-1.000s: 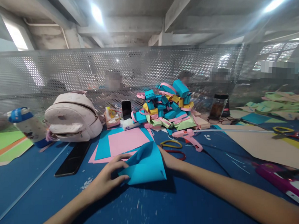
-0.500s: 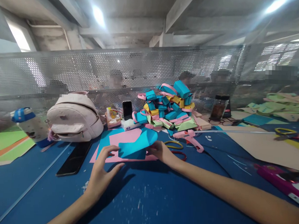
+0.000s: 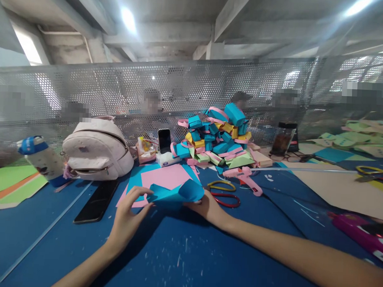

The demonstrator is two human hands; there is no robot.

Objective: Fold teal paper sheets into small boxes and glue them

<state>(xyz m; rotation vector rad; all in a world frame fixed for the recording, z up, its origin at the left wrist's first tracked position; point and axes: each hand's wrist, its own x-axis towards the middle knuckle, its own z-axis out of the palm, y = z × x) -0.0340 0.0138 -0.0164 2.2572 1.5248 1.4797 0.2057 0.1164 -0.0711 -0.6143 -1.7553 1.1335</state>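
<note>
Over the worktop (image 3: pixel 180 261), short of its far edge, the left hand (image 3: pixel 128 214) and right hand (image 3: pixel 213 210) grasp curled blue paper (image 3: pixel 173 196).

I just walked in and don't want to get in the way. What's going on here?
A person is handling a bent piece of blue paper bare-handed. The right hand has its grip on the curled right end; the left hand is at the left end, its hold hard to judge. Beyond, flat pink and blue sheets lie on the blue table. Farther back is a pile of folded paper, with a pink glue gun in front.
</note>
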